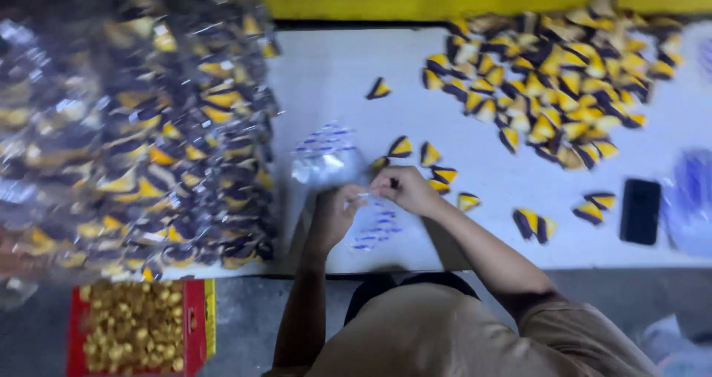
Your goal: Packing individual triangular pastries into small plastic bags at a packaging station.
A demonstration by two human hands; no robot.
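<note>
Left hand (335, 212): reaching forward, fingers curling inward in a pinch. Right hand (404, 189): meeting it fingertip to fingertip, forearm angling in from the right, elbow bending.

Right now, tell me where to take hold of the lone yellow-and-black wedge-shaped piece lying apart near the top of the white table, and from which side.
Pinch the lone yellow-and-black wedge-shaped piece across its broad yellow end, probably coming straight down from above. It lies flat on the white table with bare surface all round, and the pointed dark tip gives less to grip. Finer detail is blurred.
</note>
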